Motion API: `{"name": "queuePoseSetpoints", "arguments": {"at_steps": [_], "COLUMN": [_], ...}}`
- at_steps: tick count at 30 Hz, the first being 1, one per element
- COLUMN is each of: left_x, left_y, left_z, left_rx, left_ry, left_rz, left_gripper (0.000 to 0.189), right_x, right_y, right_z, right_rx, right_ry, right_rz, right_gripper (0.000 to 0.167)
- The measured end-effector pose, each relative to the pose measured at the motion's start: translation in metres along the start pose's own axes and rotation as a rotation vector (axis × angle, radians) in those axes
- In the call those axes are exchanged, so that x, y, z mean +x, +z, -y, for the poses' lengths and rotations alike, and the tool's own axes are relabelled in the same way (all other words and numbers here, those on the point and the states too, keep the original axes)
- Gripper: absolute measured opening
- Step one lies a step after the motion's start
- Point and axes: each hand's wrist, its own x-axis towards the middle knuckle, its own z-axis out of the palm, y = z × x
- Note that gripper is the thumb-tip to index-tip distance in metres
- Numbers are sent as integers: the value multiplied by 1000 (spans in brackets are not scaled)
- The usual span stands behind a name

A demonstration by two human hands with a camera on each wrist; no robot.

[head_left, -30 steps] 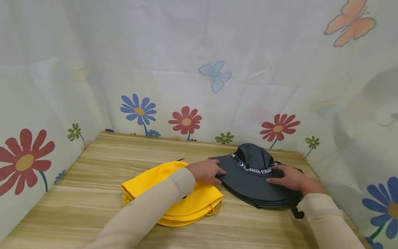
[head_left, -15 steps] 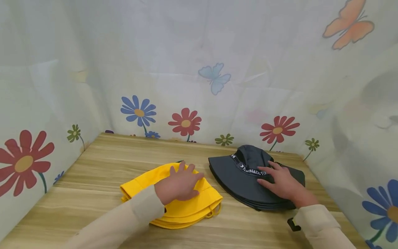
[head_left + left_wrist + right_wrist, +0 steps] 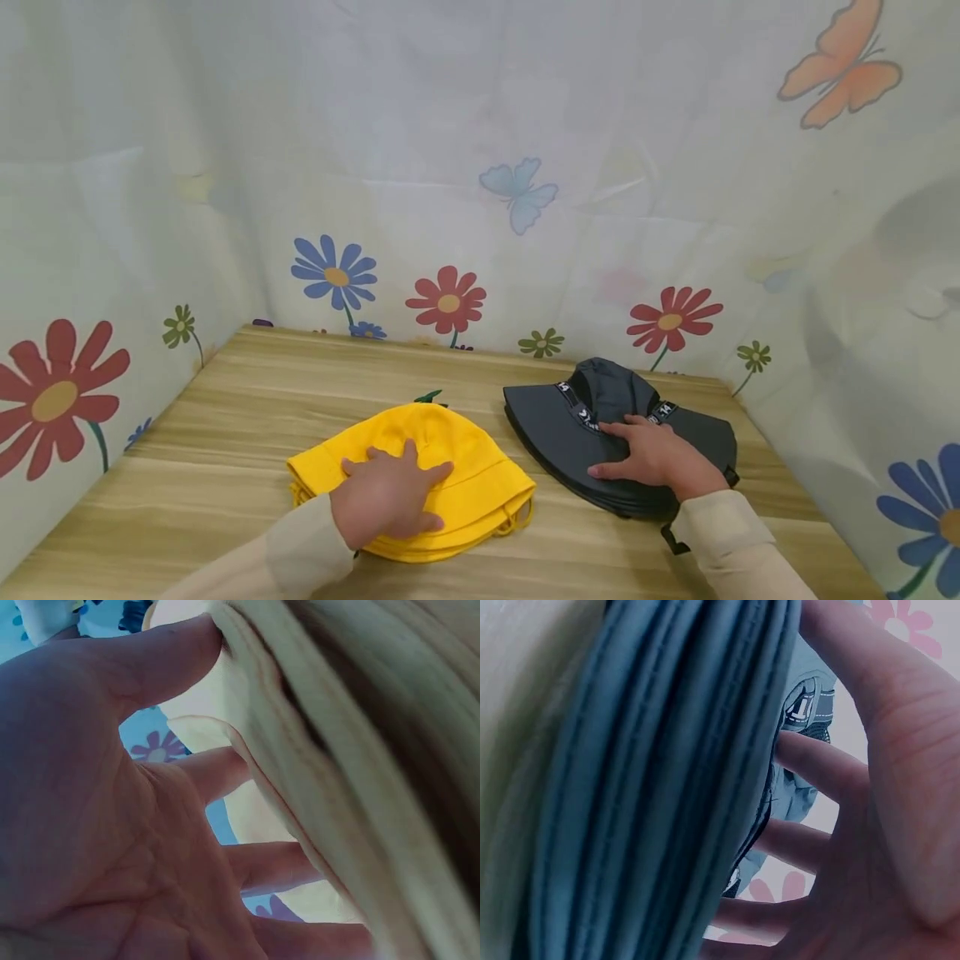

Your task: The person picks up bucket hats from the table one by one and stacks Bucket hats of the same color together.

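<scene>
A stack of yellow bucket hats (image 3: 465, 467) lies on the wooden table, with cords hanging from its brims. My left hand (image 3: 393, 492) is spread across the top of it, fingers apart and fingertips on the cloth. In the left wrist view the thumb and fingers touch the top hat's brim (image 3: 300, 780). To the right lies a stack of dark grey hats (image 3: 570, 442) with white-lettered bands round their crowns. My right hand (image 3: 656, 458) rests spread on the top brim. The right wrist view shows several layered brims (image 3: 667, 780) beside that palm.
The wooden table (image 3: 262, 400) carries both stacks, with a strip of bare wood between them. A floral curtain (image 3: 420, 167) closes off the back and both sides. Behind the yellow stack a small green piece (image 3: 429, 397) sticks up. A black strap (image 3: 675, 540) hangs by the right cuff.
My left hand has moved from the dark hats' left edge leftward onto the yellow stack. My right hand has slid a little left and toward me over the dark brim.
</scene>
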Motion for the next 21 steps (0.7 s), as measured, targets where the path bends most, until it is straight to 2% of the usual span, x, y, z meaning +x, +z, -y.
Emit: {"name": "queuePoseSetpoints", "arguments": {"at_steps": [3, 8, 16, 21], "left_x": [1, 8, 36, 51], "left_y": [-1, -6, -13, -22], "left_z": [4, 15, 41, 50], "left_rx": [1, 14, -53, -85], "left_ry": [12, 37, 45, 42], "left_rz": [-11, -76, -152, -156], "left_gripper": [72, 72, 70, 71], "right_x": [0, 0, 8, 13], "right_y": [1, 4, 8, 7], "right_z": [-2, -5, -8, -9], "right_rx": [7, 36, 52, 59], "right_ry": [4, 15, 4, 9], "right_rz": [11, 11, -17, -23], "right_gripper": [98, 99, 99, 101]}}
